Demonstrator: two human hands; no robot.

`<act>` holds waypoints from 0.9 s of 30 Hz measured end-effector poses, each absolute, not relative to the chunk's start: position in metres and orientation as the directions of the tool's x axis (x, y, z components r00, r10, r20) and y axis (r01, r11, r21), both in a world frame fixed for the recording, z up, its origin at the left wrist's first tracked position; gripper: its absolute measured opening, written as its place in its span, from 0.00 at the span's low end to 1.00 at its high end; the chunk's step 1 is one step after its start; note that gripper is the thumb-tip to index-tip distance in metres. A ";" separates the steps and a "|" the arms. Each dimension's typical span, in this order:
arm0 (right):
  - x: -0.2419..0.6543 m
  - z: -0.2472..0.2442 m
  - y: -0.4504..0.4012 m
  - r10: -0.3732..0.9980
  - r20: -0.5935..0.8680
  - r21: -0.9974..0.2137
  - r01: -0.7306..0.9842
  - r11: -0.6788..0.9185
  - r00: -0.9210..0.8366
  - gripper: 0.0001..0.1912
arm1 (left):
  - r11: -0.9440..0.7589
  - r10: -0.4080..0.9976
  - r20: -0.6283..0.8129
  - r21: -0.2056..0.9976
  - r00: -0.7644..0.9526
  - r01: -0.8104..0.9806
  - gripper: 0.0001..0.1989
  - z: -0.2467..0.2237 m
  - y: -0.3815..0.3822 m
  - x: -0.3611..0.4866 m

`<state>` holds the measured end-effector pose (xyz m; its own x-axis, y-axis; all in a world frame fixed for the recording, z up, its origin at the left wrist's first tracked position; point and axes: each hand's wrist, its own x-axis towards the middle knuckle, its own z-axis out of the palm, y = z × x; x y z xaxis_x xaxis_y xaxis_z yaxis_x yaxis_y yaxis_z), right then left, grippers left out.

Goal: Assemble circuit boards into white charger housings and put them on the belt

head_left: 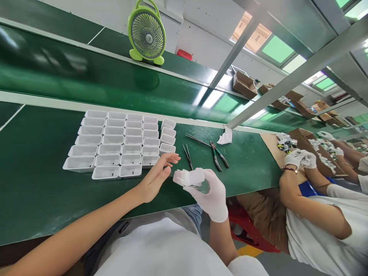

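My left hand (156,178), bare, is held over the green table with its fingers apart and nothing in it. Just right of it, my right hand (212,194) wears a white glove and grips a small white plastic piece (188,177), partly blurred, between thumb and fingers. Rows of small white rectangular trays (107,173) stand beyond and left of my left hand; a few in front hold small dark bits. Tweezers (188,156) lie just beyond the white piece. Farther right are green-handled pliers (216,153) and a long thin metal tool (198,140).
A crumpled white cloth (225,136) lies near the table's back edge. A green fan (147,36) stands on the shelf behind. At right, a person's gloved hands (300,158) work beside a cardboard box (304,135). A metal post (247,109) rises at the table's back.
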<state>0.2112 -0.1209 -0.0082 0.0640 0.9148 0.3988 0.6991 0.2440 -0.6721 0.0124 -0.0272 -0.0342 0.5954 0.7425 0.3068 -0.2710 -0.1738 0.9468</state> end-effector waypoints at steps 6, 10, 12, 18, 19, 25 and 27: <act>0.196 -0.053 -0.119 0.933 0.339 -0.705 0.690 0.165 0.123 0.15 | -0.494 0.703 0.374 0.868 0.605 0.038 0.24 -0.036 -0.033 0.019; 0.197 -0.057 -0.119 0.932 0.344 -0.710 0.681 0.179 0.114 0.18 | -0.643 0.690 0.486 0.752 0.537 0.144 0.24 -0.039 -0.034 0.023; 0.198 -0.056 -0.119 0.936 0.334 -0.718 0.673 0.174 0.114 0.19 | -0.749 0.595 0.590 0.653 0.545 0.112 0.22 -0.039 -0.030 0.022; 0.197 -0.057 -0.121 0.937 0.327 -0.736 0.655 0.170 0.124 0.17 | -0.821 0.410 0.622 0.571 0.667 -0.028 0.20 -0.032 -0.028 0.017; 0.197 -0.058 -0.121 0.939 0.320 -0.741 0.652 0.162 0.130 0.16 | -0.796 0.413 0.603 0.603 0.682 -0.051 0.18 -0.031 -0.029 0.017; 0.198 -0.062 -0.123 0.932 0.342 -0.755 0.625 0.199 0.117 0.19 | -0.659 0.509 0.541 0.745 0.669 -0.101 0.03 -0.037 -0.034 0.020; 0.198 -0.064 -0.123 0.922 0.367 -0.739 0.642 0.206 0.127 0.19 | -0.622 0.568 0.527 0.778 0.632 -0.089 0.03 -0.041 -0.032 0.020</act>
